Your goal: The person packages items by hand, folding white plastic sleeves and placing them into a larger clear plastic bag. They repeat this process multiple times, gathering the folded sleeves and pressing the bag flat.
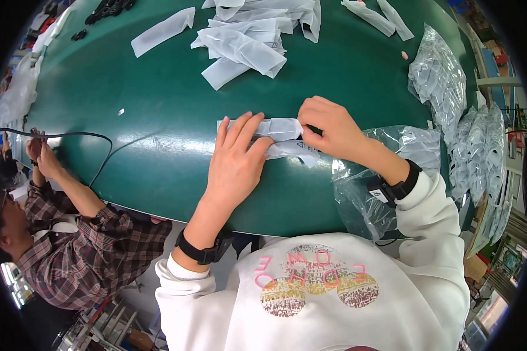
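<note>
Our left hand (238,159) lies flat across two white bags (284,126) near us on the table (158,93) (a pile (243,50) sits far away); our right hand (332,127) pinches the far bag's right end.

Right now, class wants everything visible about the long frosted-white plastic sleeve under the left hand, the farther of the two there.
The frosted-white plastic sleeve looks narrow, thin and creased, lying lengthwise left to right on the smooth green tabletop. The left hand spreads across it; the right hand's fingertips appear to pinch its right end. A similar sleeve lies on its nearer side. Its contents are unclear.
</note>
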`<control>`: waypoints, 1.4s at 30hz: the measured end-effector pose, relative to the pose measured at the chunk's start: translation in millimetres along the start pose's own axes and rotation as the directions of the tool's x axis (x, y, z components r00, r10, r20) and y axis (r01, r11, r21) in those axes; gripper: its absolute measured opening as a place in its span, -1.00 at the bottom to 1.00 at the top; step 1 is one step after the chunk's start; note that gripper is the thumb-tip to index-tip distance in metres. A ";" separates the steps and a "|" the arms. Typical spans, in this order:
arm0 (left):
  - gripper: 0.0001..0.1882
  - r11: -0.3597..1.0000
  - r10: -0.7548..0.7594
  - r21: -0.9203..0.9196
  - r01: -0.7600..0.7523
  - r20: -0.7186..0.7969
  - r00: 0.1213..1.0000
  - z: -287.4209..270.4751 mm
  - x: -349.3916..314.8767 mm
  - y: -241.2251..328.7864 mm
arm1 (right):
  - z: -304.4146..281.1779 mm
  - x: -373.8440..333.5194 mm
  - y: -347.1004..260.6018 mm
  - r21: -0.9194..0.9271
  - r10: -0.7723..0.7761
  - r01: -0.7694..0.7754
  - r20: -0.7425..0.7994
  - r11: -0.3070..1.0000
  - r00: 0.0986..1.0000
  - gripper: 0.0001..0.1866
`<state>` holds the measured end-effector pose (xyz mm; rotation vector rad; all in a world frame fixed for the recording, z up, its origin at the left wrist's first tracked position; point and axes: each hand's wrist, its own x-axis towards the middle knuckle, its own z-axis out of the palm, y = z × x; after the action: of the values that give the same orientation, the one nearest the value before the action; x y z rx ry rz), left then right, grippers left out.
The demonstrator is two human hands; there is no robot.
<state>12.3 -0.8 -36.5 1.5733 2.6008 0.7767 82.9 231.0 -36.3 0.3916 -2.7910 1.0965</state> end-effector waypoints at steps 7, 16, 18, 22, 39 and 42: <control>-0.65 0.986 -0.051 0.146 0.078 -0.179 0.983 -5.7 -3.4 12.3 | -75.3 5.6 -12.3 0.585 0.296 -0.119 -0.216 0.802 0.931 -0.92; -0.64 0.995 -0.067 -0.069 0.066 -0.022 0.997 3.5 -14.3 9.8 | -33.2 38.4 -18.1 0.251 0.371 -0.381 0.086 0.890 0.925 -0.89; -0.66 0.995 -0.062 -0.079 0.058 -0.056 0.997 4.1 -18.6 13.1 | -22.6 37.6 -1.9 0.214 0.120 -0.104 -0.066 0.971 0.991 -0.82; -0.69 0.994 -0.091 -0.070 0.084 -0.097 0.991 7.1 -20.9 15.8 | -27.6 13.3 20.4 -0.411 -0.239 0.252 0.083 0.876 0.967 -0.67; -0.67 0.995 0.008 -0.098 -0.009 -0.016 1.000 5.5 -7.7 -4.2 | -0.5 28.8 3.7 -0.036 0.019 -0.011 0.228 0.999 0.973 -0.68; -0.60 0.997 -0.008 -0.072 0.005 -0.034 0.999 7.8 -8.4 -1.5 | -21.4 73.8 9.4 -0.238 -0.160 0.175 0.080 0.955 0.984 -0.64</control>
<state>17.2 -5.2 -46.0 1.5457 2.5684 0.8947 9.8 237.7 -12.0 0.6277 -2.8343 0.7057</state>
